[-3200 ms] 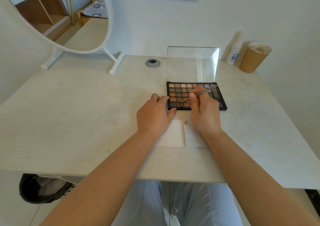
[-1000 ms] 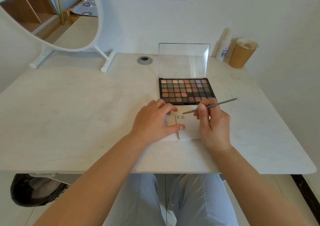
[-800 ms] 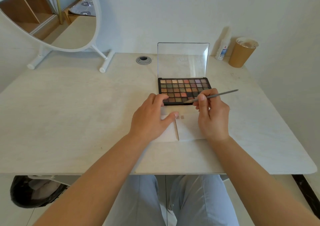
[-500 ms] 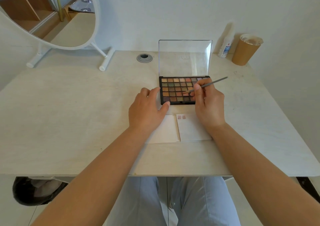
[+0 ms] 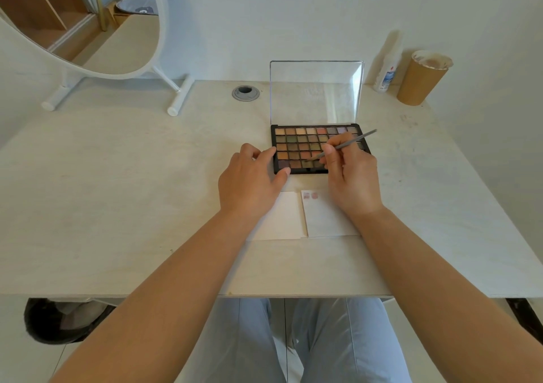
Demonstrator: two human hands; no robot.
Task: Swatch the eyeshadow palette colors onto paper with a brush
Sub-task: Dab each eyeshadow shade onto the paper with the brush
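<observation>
A thin grey brush (image 5: pixel 343 146) is pinched between the thumb and fingers of the right hand (image 5: pixel 351 177), its tip set down among the lower rows of the open eyeshadow palette (image 5: pixel 296 147), whose near right corner is hidden by that hand. The left hand (image 5: pixel 249 181) is laid open and flat at the palette's left edge, gripping nothing and covering part of the left sheet of paper (image 5: pixel 283 218). Two small pinkish swatches (image 5: pixel 310 196) are seen at the top of the right sheet (image 5: pixel 324 218); their exact shades are hard to make out.
</observation>
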